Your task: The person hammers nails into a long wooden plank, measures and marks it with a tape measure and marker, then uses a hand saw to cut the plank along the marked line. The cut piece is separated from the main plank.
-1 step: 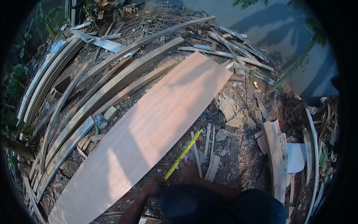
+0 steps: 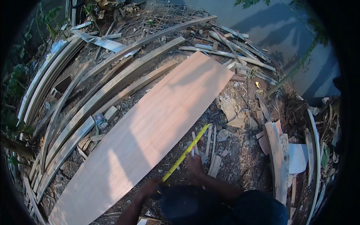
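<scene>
A long, smooth plywood sheet (image 2: 146,127) lies diagonally on the ground, lit by patches of sun. Beside its right edge, a yellow tape measure (image 2: 185,152) is drawn out, its blade slanting up and to the right. My left hand (image 2: 151,187) is closed around the tape's lower end; the case cannot be made out. Close to the blade's right side, my right hand (image 2: 195,165) is closed on a slim pen or marker (image 2: 192,151), light with a reddish part. Dark clothing (image 2: 221,206) fills the bottom middle.
Several long timber beams (image 2: 101,99) lie left of the sheet. Short wood strips (image 2: 214,165) rest right of the tape. More planks (image 2: 275,157) and a white panel (image 2: 298,158) stand at the right. Crumpled brown paper (image 2: 230,108) lies nearby. Sticks and water (image 2: 277,37) are beyond.
The tape's blade reaches farther up and to the right. My right hand has moved up and slightly right with the pen. My left hand stays near the same spot.
</scene>
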Tool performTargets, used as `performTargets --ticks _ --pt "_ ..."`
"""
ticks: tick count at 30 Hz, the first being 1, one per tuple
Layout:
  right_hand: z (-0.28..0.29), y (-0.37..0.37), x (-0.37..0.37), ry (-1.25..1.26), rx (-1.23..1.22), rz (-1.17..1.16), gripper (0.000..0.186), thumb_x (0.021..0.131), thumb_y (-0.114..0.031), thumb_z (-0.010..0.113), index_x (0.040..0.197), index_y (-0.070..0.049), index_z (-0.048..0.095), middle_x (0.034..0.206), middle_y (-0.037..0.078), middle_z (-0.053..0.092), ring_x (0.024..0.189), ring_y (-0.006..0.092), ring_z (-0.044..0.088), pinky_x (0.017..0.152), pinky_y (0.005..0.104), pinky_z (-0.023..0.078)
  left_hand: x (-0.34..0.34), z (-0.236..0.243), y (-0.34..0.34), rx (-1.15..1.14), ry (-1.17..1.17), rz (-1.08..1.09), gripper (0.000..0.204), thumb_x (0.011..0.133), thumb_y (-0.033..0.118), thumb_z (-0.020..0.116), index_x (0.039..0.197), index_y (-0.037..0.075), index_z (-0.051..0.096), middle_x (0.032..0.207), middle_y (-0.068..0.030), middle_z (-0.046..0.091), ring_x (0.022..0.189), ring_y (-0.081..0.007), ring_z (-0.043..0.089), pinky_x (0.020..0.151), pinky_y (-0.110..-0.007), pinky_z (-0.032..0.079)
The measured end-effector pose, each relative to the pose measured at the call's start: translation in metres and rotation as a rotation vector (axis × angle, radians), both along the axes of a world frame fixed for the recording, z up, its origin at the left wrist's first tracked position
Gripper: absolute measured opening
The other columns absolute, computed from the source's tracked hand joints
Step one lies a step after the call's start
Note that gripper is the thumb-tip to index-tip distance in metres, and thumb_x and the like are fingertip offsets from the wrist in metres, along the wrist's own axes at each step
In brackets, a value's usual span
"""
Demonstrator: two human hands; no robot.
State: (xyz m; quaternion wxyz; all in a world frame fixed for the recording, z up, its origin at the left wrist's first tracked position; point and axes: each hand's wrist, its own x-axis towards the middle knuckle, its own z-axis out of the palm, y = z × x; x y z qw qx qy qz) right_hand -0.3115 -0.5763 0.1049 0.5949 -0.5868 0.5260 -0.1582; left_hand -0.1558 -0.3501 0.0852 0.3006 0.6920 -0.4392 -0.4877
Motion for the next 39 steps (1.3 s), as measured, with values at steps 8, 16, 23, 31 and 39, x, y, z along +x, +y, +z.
performTargets --ticks 8,16,23,31,39 --pt "0.015 -0.346 -0.001 0.198 -0.412 -0.415 0.032 0.087 -0.028 0.06 0.073 0.0 0.062 0.066 0.012 0.064 0.054 0.019 0.062 0.051 0.0379 0.045 0.073 0.054 0.081 0.492 -0.059 0.124 0.033 0.094 0.032 0.054 0.093 0.004 0.071 0.078 -0.0067 0.068 0.075 -0.0174 0.062 0.072 -0.034 0.05" --pt "-0.023 -0.36 0.043 -0.141 -0.184 -0.363 0.017 0.089 -0.023 0.067 0.08 -0.01 0.059 0.061 -0.001 0.055 0.043 0.009 0.044 0.036 0.027 0.031 0.062 0.055 -0.024 0.33 -0.164 0.25 0.035 0.093 0.033 0.052 0.09 0.004 0.07 0.083 -0.0159 0.069 0.082 -0.0274 0.066 0.077 -0.038 0.049" --pt "-0.025 -0.347 0.05 -0.064 0.001 -0.468 0.025 0.09 -0.033 0.068 0.089 -0.011 0.057 0.065 -0.002 0.048 0.045 0.0102 0.043 0.038 0.0266 0.03 0.059 0.059 -0.05 0.368 -0.083 0.257 0.035 0.092 0.033 0.051 0.09 0.006 0.072 0.086 -0.0145 0.07 0.085 -0.0271 0.067 0.081 -0.038 0.049" --pt "-0.028 -0.328 0.057 -0.087 -0.048 -0.319 0.026 0.09 -0.033 0.066 0.086 -0.009 0.057 0.062 -0.001 0.05 0.045 0.0111 0.045 0.038 0.0286 0.031 0.065 0.042 -0.027 0.375 -0.056 0.206 0.032 0.089 0.031 0.052 0.091 0.006 0.072 0.087 -0.0132 0.071 0.086 -0.0252 0.067 0.081 -0.036 0.05" --pt "-0.031 -0.323 0.055 0.01 -0.023 -0.312 0.035 0.089 -0.04 0.067 0.08 -0.008 0.057 0.063 -0.001 0.054 0.045 0.0104 0.044 0.038 0.0283 0.032 0.06 0.043 -0.022 0.437 -0.219 0.296 0.039 0.093 0.041 0.05 0.095 0.009 0.073 0.092 -0.0168 0.071 0.089 -0.0323 0.067 0.084 -0.041 0.05"
